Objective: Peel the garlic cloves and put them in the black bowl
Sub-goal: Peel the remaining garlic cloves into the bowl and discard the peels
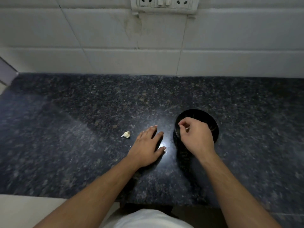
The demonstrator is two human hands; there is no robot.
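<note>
Right hand hangs curled over the bowl, grip unclear; left hand lies flat; one clove beside it awaits us.

A little garlic clove is lying on its side on the dark speckled counter. It is pale and cream colored, and it is still wearing its papery skin, with a thin pointy tail sticking out to the left. The black bowl is sitting upright well off to the right of the clove. It is round and dark, and its far rim is showing while its near side is hiding. What is lying inside the bowl is too dark to tell.
</note>
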